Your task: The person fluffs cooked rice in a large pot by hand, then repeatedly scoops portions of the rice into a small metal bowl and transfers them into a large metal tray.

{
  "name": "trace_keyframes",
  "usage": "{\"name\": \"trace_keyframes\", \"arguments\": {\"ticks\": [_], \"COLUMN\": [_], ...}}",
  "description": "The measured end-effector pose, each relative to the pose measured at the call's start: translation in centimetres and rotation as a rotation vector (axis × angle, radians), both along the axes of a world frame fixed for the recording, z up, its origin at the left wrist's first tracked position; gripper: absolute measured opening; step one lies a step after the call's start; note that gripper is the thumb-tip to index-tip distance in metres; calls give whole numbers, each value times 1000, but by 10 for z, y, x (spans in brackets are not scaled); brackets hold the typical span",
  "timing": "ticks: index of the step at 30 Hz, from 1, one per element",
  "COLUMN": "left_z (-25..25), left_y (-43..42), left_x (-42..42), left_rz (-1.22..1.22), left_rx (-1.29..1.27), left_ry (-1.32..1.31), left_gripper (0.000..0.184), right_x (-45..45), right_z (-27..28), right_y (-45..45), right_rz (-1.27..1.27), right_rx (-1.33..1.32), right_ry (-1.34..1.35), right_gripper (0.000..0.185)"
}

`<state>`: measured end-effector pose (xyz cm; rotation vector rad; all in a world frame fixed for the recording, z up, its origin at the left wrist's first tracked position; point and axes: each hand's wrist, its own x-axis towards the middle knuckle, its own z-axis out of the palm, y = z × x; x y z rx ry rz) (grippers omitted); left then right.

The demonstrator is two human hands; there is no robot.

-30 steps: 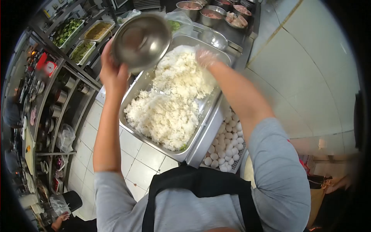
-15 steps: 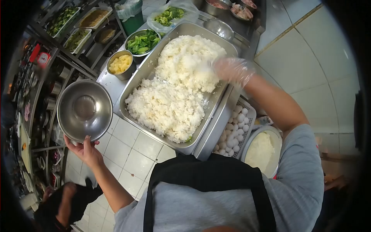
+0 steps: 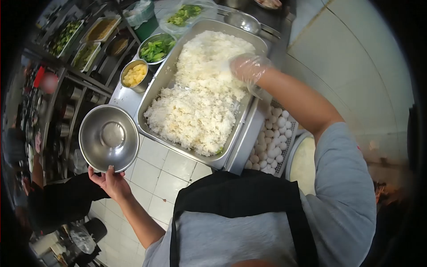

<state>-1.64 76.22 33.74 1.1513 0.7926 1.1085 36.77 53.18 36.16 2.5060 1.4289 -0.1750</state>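
My left hand (image 3: 111,183) grips an empty stainless steel bowl (image 3: 95,147) by its near rim, thumb at the edge, the open side facing me. The bowl is beside the left corner of a deep metal tray (image 3: 156,94). White cooked rice (image 3: 191,118) lies in the tray in two joined heaps, with a bit of green at the near corner. My right hand (image 3: 245,69), in a clear plastic glove, is at the right side of the far heap, touching the rice. Its fingers are hidden and blurred there.
Left of the tray stand a pot of yellow chunks (image 3: 134,75) and a bowl of cut greens (image 3: 156,50). Beyond are bagged greens (image 3: 184,15) and a metal bowl (image 3: 242,22). Eggs (image 3: 271,142) and a white tub (image 3: 303,162) sit at right. A person (image 3: 66,200) is at lower left.
My right hand has moved left, farther over the far heap of rice. The bowl in my left hand has come closer to the tray. The view has shifted, and the person at left has moved.
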Motion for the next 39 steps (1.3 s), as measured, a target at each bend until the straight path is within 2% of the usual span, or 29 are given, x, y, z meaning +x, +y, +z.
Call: {"name": "trace_keyframes", "arguments": {"ticks": [1,2,4,5,6,8,10,11,14,19,21,23,25,26,29,32,34,35,38,39], "left_z": [0,-1,4,10,14,37,34,37,45,35,19,5,-6,-12,-26,-38,-36,-37,-41,-47], "left_y": [0,-1,-9,-13,-20,-46,-58,-71,-114,-220,-259,-300,-335,-347,-374,-385,-394,-395,-414,-412], "left_x": [6,13,34,45,55,73,80,84,94,104,103,100,91,85,63,40,31,27,26,25], "left_rz": [-37,-76,-202,-235,-269,-321,-394,-422,-576,-826,-869,-862,-873,-856,-839,-767,-716,-705,-665,-677], "left_rx": [-1,-1,9,-1,-15,16,97,82,2,-53,-65,-90,-86,-88,-105,-122,-128,-138,-130,-141], "left_ry": [-17,-35,-94,-90,-80,-77,-20,-16,-52,32,132,218,307,357,490,585,647,655,673,675], "left_gripper": [49,45,25,21,17,13,12,16,27,21,16,17,14,12,5,5,6,8,10,14], "right_x": [7,-1,-15,-16,-4,29,-30,-32,-32,-100,-128,-160,-144,-135,-126,-141,-162,-175,-203,-213], "right_z": [-19,-13,15,43,42,36,108,122,90,-28,-73,-134,-240,-274,-236,-292,-317,-321,-313,-311], "right_y": [-9,-18,-30,-36,-66,-124,-185,-224,-375,-546,-572,-614,-688,-712,-697,-694,-684,-679,-686,-684], "right_rz": [24,-10,-81,-171,-32,-16,-351,-555,-46,-895,-805,-851,-1054,-1151,-1286,-1023,-882,-814,-826,-812], "right_rx": [-116,-78,-1,-86,201,579,565,489,329,238,-306,-130,-127,-126,-280,-232,-324,-370,-262,-223], "right_ry": [-11,-9,-12,142,217,343,549,707,-116,172,59,16,-23,-41,225,184,120,88,252,202], "right_gripper": [15,16,19,28,33,43,42,37,29,36,32,30,28,27,29,23,21,20,22,23]}}
